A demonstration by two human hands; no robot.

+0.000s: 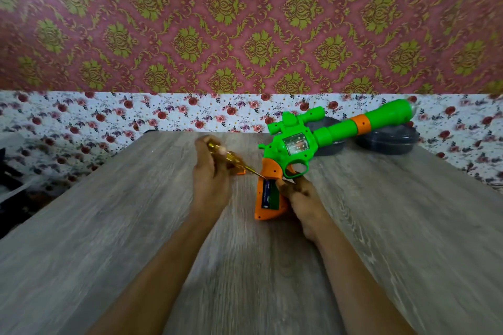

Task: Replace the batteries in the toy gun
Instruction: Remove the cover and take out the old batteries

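A green toy gun point(296, 144) with an orange grip point(268, 171) lies on the wooden table point(136, 226), barrel pointing to the far right. The grip's battery compartment is uncovered, and a dark blue battery point(266, 193) sits inside it. My left hand point(211, 171) is closed around a yellow-handled screwdriver point(234, 162), whose metal tip touches the top of the compartment. My right hand point(302, 198) holds the grip from the right side, fingers against the compartment edge. A small orange piece point(241, 171) lies under the screwdriver shaft, partly hidden.
Two dark round containers point(388, 140) stand at the far edge of the table behind the gun's barrel. A floral cloth point(109, 117) lies beyond the table, below a patterned wall. Dark objects sit at the far left edge of view.
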